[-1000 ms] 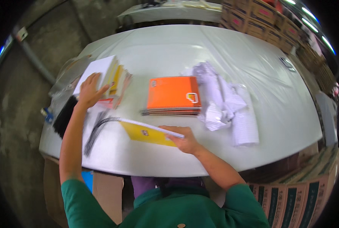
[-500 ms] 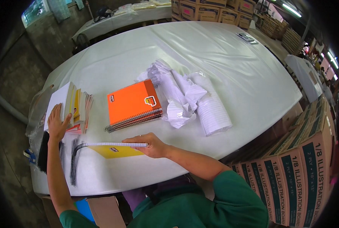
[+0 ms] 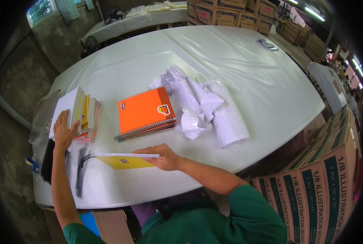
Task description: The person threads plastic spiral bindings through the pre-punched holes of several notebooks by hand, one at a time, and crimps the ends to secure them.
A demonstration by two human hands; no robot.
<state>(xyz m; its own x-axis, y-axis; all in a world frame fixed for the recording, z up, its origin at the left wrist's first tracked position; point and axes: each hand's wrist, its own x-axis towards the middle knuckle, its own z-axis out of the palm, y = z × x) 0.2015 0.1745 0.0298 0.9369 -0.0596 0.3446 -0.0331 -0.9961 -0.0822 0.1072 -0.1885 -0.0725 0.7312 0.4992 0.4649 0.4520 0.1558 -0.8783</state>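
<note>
My right hand (image 3: 164, 157) grips the right end of a notebook (image 3: 126, 163), thumb and fingers on either side of it. Its yellow cover faces me and the white edge of its pages runs along the top. At the notebook's left end, black spiral coils (image 3: 80, 175) stand on the table. My left hand (image 3: 63, 132) lies with fingers stretched on the white top sheet of a notebook stack (image 3: 65, 102), where yellow covers and red-edged pages show. Between and beyond my hands sits a stack of orange spiral notebooks (image 3: 142, 110).
Crumpled white paper (image 3: 195, 103) and a lined paper roll (image 3: 229, 118) lie right of the orange stack on the white-covered table (image 3: 267, 105). Clear plastic (image 3: 41, 118) hangs at the left edge. Cartons (image 3: 311, 191) stand at the right. A phone-like object (image 3: 266, 42) lies at the far corner.
The whole view has shifted slightly. Both hands stay in nearly the same places, the right still gripping the notebook and the left on the stack.
</note>
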